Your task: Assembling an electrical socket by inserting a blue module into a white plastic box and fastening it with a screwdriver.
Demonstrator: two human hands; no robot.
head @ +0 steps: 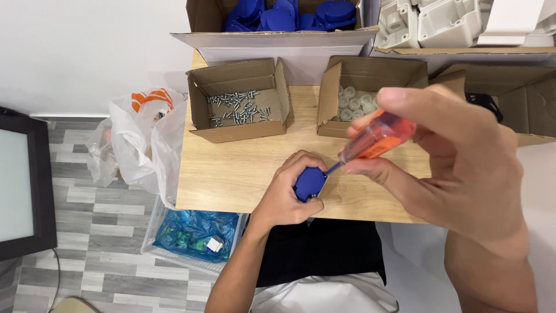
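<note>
My left hand point(288, 194) grips a small blue plastic part point(309, 182) against the front of the wooden table point(231, 168). My right hand point(457, 162) holds a screwdriver with a clear orange handle point(376, 137). Its dark shaft slants down-left, and the tip touches the blue part near its upper right edge. An open cardboard box of small metal screws point(238, 108) stands behind my left hand. A second open box with pale round caps point(354, 102) sits behind the screwdriver.
At the back, a large carton holds more blue parts point(289, 14) and another holds white plastic housings point(440, 20). An open box point(521, 98) is at the right. A white plastic bag point(145, 139) hangs off the table's left side above a bin with blue lining point(194, 232). A dark monitor point(23, 185) stands far left.
</note>
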